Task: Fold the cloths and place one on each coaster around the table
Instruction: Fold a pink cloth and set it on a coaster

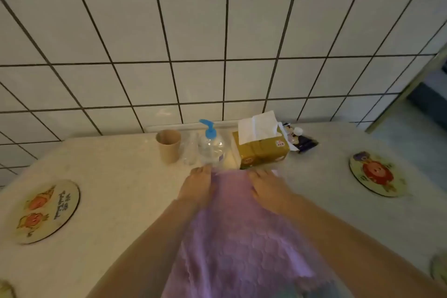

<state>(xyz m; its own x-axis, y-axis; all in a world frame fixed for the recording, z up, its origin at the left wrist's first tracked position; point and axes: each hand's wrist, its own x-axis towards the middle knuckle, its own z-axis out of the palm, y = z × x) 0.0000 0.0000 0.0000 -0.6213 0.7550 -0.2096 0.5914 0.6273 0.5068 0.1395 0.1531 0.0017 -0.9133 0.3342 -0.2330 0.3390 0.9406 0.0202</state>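
Observation:
A purple cloth [239,237] lies stretched out on the pale table [116,176], running from the near edge toward the wall. My left hand [197,187] holds the cloth's far left corner. My right hand [268,187] lies on its far right corner, fingers curled over the edge. A round coaster [46,211] with orange cartoon figures sits at the left. Another round coaster [377,173] sits at the right. Slivers of two more coasters show at the bottom right [439,268] and bottom left [6,290] edges. The picture is blurred.
Against the tiled wall stand a tan cup [168,145], a clear pump bottle [210,145] with a blue top, a yellow tissue box [261,147] and a dark packet [302,143]. They are just beyond my fingertips. A doorway opens at the far right.

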